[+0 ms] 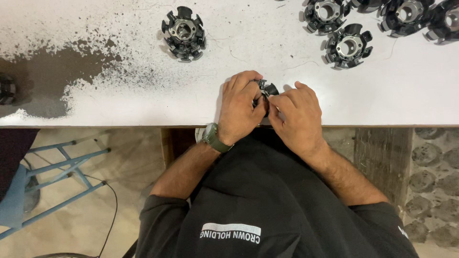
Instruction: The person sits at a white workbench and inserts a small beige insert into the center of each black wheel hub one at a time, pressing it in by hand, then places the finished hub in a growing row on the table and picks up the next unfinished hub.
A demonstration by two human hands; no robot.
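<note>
Both my hands meet at the near edge of a white worktable [143, 102]. My left hand [240, 109], with a green watch on its wrist, curls around a small black toothed part [266, 90]. My right hand [297, 114] pinches the same part from the right side. Most of the part is hidden by my fingers. A finished-looking black ring part with a metal hub [183, 33] lies alone farther back on the left.
Several more black ring parts [349, 46] cluster at the table's far right corner. A worn dark patch [48, 71] spreads over the table's left side. Below the edge stand a blue metal stool frame [62, 177] and a stone-patterned wall [432, 177].
</note>
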